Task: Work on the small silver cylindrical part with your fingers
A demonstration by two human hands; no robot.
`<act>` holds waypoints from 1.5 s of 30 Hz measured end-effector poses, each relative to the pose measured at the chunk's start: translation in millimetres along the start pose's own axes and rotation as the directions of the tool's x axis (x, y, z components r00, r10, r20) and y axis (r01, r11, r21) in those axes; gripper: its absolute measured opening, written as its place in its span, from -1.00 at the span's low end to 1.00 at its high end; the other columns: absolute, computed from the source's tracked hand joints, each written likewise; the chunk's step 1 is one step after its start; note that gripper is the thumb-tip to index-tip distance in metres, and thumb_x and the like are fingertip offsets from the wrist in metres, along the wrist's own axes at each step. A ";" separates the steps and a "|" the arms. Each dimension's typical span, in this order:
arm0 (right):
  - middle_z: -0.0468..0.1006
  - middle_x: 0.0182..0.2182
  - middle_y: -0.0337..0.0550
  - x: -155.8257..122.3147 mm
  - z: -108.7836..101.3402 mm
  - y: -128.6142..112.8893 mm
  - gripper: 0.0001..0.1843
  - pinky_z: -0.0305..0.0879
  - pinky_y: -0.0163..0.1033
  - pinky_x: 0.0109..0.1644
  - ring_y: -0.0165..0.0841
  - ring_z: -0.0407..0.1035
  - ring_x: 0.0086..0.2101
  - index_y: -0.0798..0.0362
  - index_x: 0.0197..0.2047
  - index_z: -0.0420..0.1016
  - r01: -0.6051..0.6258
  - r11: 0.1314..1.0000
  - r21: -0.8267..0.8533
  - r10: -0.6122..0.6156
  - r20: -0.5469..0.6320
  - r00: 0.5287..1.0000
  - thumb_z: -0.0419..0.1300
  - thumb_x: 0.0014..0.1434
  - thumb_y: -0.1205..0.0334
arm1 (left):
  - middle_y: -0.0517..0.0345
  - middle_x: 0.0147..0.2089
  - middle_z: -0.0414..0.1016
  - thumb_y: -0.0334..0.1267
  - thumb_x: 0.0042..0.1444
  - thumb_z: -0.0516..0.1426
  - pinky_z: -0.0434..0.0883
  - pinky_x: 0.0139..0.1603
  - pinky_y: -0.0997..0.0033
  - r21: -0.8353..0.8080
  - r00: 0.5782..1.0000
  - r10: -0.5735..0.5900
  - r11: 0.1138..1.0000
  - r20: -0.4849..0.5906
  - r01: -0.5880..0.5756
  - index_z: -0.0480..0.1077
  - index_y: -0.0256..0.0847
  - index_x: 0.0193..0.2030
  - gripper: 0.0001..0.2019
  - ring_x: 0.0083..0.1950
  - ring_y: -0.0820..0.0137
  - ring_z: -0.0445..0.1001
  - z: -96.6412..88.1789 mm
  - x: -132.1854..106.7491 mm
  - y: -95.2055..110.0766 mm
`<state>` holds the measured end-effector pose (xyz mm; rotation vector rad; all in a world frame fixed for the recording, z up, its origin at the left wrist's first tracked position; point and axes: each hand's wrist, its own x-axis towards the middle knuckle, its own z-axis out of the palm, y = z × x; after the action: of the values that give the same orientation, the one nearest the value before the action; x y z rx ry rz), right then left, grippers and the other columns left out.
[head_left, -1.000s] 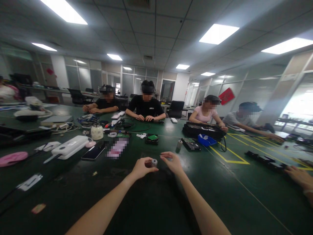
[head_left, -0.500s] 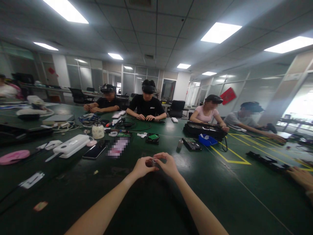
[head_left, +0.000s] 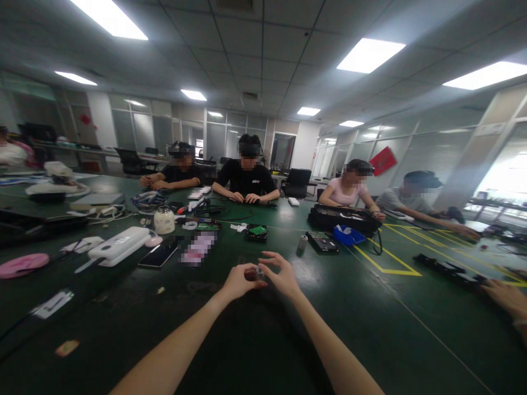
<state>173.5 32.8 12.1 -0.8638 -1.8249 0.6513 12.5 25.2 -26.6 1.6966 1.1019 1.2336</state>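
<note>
A small greyish cylinder [head_left: 259,274] stands upright between my hands over the green table; its exact kind is too small to make out. My left hand [head_left: 241,281] is closed around its side, thumb in front and fingers behind. At the cylinder's top, my right hand [head_left: 280,274] has its thumb and a fingertip pressed close, with another finger raised above. A similar small cylinder [head_left: 302,243] stands alone farther back, to the right of my hands.
Behind my hands lie a hard drive with a green board [head_left: 257,232], another drive [head_left: 323,242] and a blue tray [head_left: 349,235]. A phone [head_left: 158,253] and a white power strip [head_left: 119,247] are on the left. Co-workers sit opposite; another person's hand [head_left: 504,296] is at the right.
My right hand's fingers have lifted and spread slightly above the cylinder, showing more of its top. My left hand stays around it. The view has shifted very slightly.
</note>
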 end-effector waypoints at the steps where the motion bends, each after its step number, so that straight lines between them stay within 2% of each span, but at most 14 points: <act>1: 0.64 -0.25 -0.11 -0.7 1.1 -0.5 -0.64 0.34 -0.05 0.00 -0.20 0.51 -0.19 0.03 -0.06 0.45 0.011 1.000 0.011 -0.012 0.034 0.999 0.24 0.06 0.13 | 0.04 -0.23 0.63 -0.22 -0.25 0.38 0.45 -0.12 0.37 0.009 1.000 0.004 1.000 0.000 -0.004 0.51 -0.25 -0.18 -0.58 -0.18 0.23 0.58 -0.3 0.1 -0.2; 3: 0.64 -0.32 -0.12 -0.9 2.1 -0.5 -0.71 0.37 -0.08 -0.06 -0.21 0.53 -0.25 0.03 -0.14 0.50 0.017 1.000 0.002 -0.017 0.028 0.999 0.23 0.06 0.13 | 0.05 -0.23 0.63 -0.21 -0.26 0.38 0.46 -0.14 0.36 0.030 1.000 0.001 1.000 -0.001 -0.001 0.51 -0.25 -0.18 -0.58 -0.19 0.22 0.58 -0.7 0.3 -0.5; 8: 0.49 -0.67 -0.27 2.9 -2.5 1.1 -0.73 0.37 -0.23 -0.38 -0.33 0.44 -0.61 0.08 -0.27 0.48 -0.103 0.994 -0.034 0.095 -0.193 0.977 0.16 0.11 0.05 | 0.03 -0.22 0.64 -0.24 -0.29 0.40 0.45 -0.11 0.38 0.006 1.000 -0.013 1.000 -0.002 0.013 0.52 -0.26 -0.20 -0.57 -0.17 0.22 0.58 -0.2 0.5 -0.7; 11: 0.51 -0.64 -0.27 3.8 -4.9 -1.0 -0.73 0.37 -0.21 -0.29 -0.30 0.48 -0.54 0.08 -0.25 0.46 -0.083 0.995 -0.045 0.071 -0.223 0.972 0.18 0.09 0.05 | 0.02 -0.22 0.64 -0.24 -0.29 0.40 0.45 -0.10 0.38 -0.007 1.000 -0.014 1.000 0.001 0.014 0.51 -0.26 -0.19 -0.56 -0.16 0.23 0.58 0.1 0.9 -1.0; 16: 0.64 -0.32 -0.13 -0.7 -0.1 -4.0 -0.67 0.35 -0.10 -0.06 -0.23 0.52 -0.25 0.03 -0.10 0.46 0.018 0.998 -0.058 -0.021 -0.046 0.999 0.25 0.02 0.18 | 0.08 -0.25 0.63 -0.22 -0.26 0.39 0.46 -0.16 0.40 0.049 1.000 0.006 0.999 -0.009 -0.005 0.52 -0.23 -0.19 -0.59 -0.20 0.26 0.58 -0.3 1.7 -4.4; 19: 0.63 -0.25 -0.12 -3.1 5.5 -3.0 -0.82 0.33 -0.06 -0.02 -0.21 0.50 -0.19 0.01 -0.24 0.53 0.064 0.992 -0.106 -0.064 0.003 0.998 0.24 0.02 0.24 | 0.10 -0.30 0.63 -0.23 -0.24 0.38 0.46 -0.21 0.40 0.103 1.000 0.006 0.995 -0.020 -0.004 0.51 -0.23 -0.20 -0.62 -0.24 0.27 0.57 -0.7 1.7 -4.9; 21: 0.63 -0.27 -0.13 -2.5 7.5 -3.1 -0.90 0.34 -0.06 -0.02 -0.22 0.51 -0.21 0.01 -0.33 0.55 0.071 0.989 -0.128 -0.074 -0.023 0.997 0.23 0.03 0.26 | 0.09 -0.30 0.63 -0.23 -0.24 0.38 0.46 -0.21 0.41 0.099 1.000 0.003 0.995 -0.018 -0.001 0.51 -0.24 -0.20 -0.62 -0.24 0.27 0.58 -0.7 1.1 -2.9; 23: 0.64 -0.34 -0.15 0.3 5.7 -3.0 -0.88 0.37 -0.09 -0.06 -0.24 0.53 -0.27 0.01 -0.30 0.54 0.051 0.992 -0.116 -0.058 -0.053 0.997 0.23 0.04 0.24 | 0.08 -0.29 0.63 -0.23 -0.25 0.38 0.46 -0.21 0.41 0.089 1.000 -0.002 0.996 -0.016 0.004 0.51 -0.24 -0.20 -0.61 -0.24 0.28 0.58 -0.5 0.1 0.5; 25: 0.64 -0.39 -0.16 4.3 -1.1 0.6 -0.82 0.40 -0.12 -0.08 -0.25 0.54 -0.30 0.02 -0.24 0.53 0.015 0.995 -0.100 -0.025 -0.093 0.995 0.24 0.04 0.20 | 0.08 -0.27 0.63 -0.23 -0.26 0.39 0.46 -0.19 0.42 0.092 1.000 -0.005 0.996 -0.021 0.007 0.52 -0.24 -0.21 -0.61 -0.23 0.27 0.58 -0.3 -1.0 4.3; 28: 0.65 -0.33 -0.12 8.3 -16.7 17.5 -0.82 0.39 -0.13 -0.07 -0.23 0.54 -0.27 0.03 -0.28 0.53 -0.045 0.992 -0.116 0.026 -0.158 0.987 0.24 0.04 0.15 | 0.06 -0.24 0.64 -0.23 -0.27 0.39 0.45 -0.12 0.39 0.087 1.000 -0.008 0.996 -0.024 0.010 0.52 -0.24 -0.22 -0.60 -0.18 0.25 0.58 -0.4 -1.9 7.6; 30: 0.64 -0.26 -0.10 7.6 -25.5 34.4 -0.87 0.40 -0.12 -0.06 -0.22 0.54 -0.24 0.03 -0.36 0.54 -0.095 0.984 -0.149 0.077 -0.120 0.990 0.24 0.04 0.17 | 0.03 -0.21 0.63 -0.22 -0.27 0.39 0.44 -0.09 0.38 0.074 1.000 -0.014 0.997 -0.020 0.015 0.52 -0.25 -0.20 -0.59 -0.16 0.24 0.58 -0.7 -1.7 7.6; 34: 0.66 -0.34 -0.14 1.0 -30.4 60.1 -0.79 0.41 -0.10 -0.06 -0.21 0.55 -0.25 0.03 -0.23 0.54 -0.198 0.961 -0.194 0.207 0.025 0.978 0.28 -0.01 0.24 | -0.01 -0.19 0.63 -0.19 -0.28 0.39 0.44 -0.07 0.36 0.077 1.000 -0.022 0.997 -0.016 0.023 0.52 -0.27 -0.19 -0.56 -0.15 0.23 0.58 -1.1 -0.7 5.1; 41: 0.66 -0.29 -0.16 -3.3 -29.6 65.9 -0.67 0.40 -0.09 -0.02 -0.20 0.54 -0.19 0.00 -0.16 0.55 -0.183 0.962 -0.204 0.201 0.073 0.977 0.32 -0.07 0.26 | 0.00 -0.17 0.63 -0.20 -0.29 0.39 0.44 -0.06 0.39 0.056 0.999 -0.031 0.998 -0.011 0.032 0.51 -0.25 -0.19 -0.56 -0.12 0.24 0.57 -1.0 -0.7 4.7; 45: 0.66 -0.38 -0.19 -1.8 -31.0 63.6 -0.77 0.39 0.01 -0.03 -0.16 0.55 -0.25 -0.01 -0.23 0.57 -0.158 0.962 -0.222 0.172 0.044 0.984 0.29 -0.04 0.23 | 0.00 -0.18 0.63 -0.18 -0.29 0.40 0.45 -0.07 0.36 0.053 0.999 -0.032 0.998 -0.009 0.033 0.51 -0.24 -0.19 -0.55 -0.13 0.23 0.58 -1.1 -1.5 5.0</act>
<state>219.8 71.5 -24.7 -1.1629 -1.9196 0.5947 12.2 22.2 -22.2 1.7080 1.1729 1.2019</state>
